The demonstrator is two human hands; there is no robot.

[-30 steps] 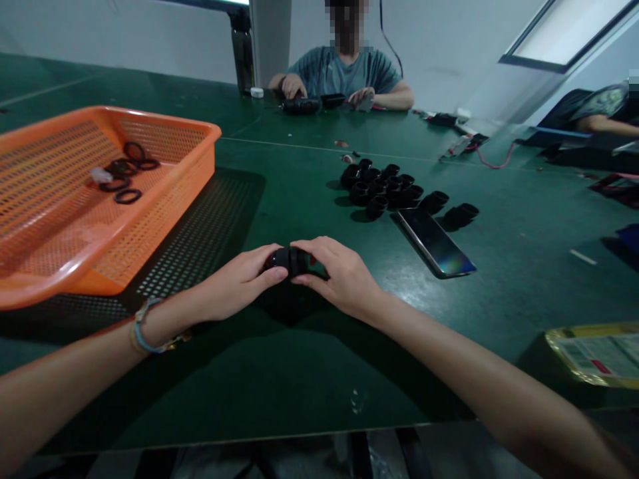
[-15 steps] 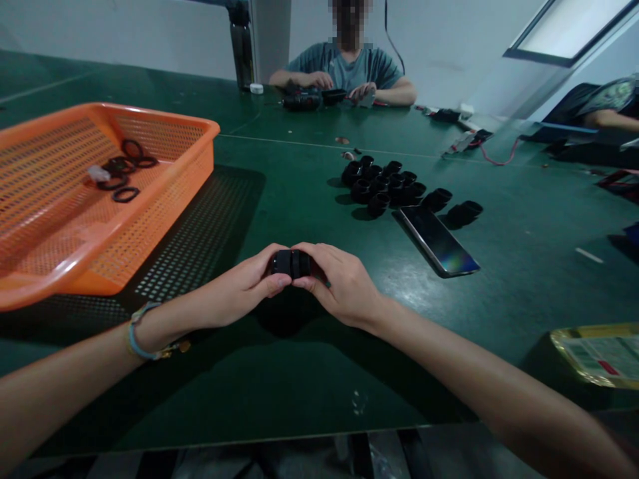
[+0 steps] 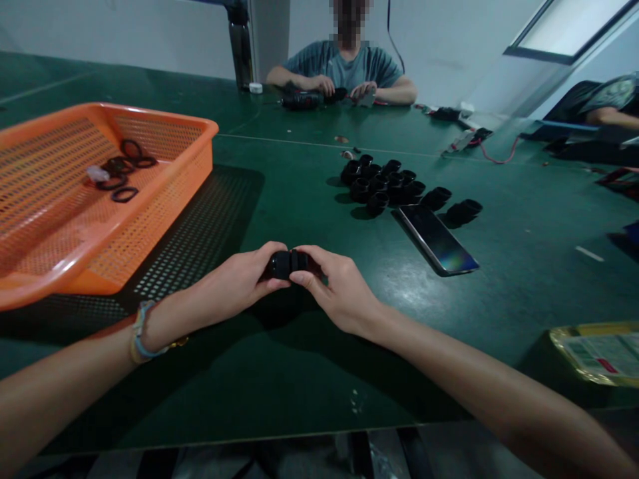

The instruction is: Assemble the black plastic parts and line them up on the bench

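Note:
Between my hands, above the near part of the green table (image 3: pixel 319 372), is a black plastic fitting (image 3: pixel 280 265) made of short round sections with a narrow gap or groove in the middle. My left hand (image 3: pixel 244 279) grips its left end with thumb and fingers. On the opposite end, my right hand (image 3: pixel 342 286) is closed, its thumb lying along the front near the groove. My fingers hide part of both ends. Farther off, right of centre, stands a cluster of similar black fittings (image 3: pixel 378 203).
An orange basket (image 3: pixel 164 219) on the left holds several black rings (image 3: pixel 124 193) and a small clear piece. A phone (image 3: pixel 439 241) lies beside the fittings. A gold-edged packet (image 3: pixel 599 352) is at right. Across the table, a person (image 3: pixel 349 70) handles items near a black power drill (image 3: pixel 302 100).
My left hand has turned slightly around its end of the fitting, and its thumb has shifted. My right thumb sits a little higher. Both hands still grip the fitting in about the same place.

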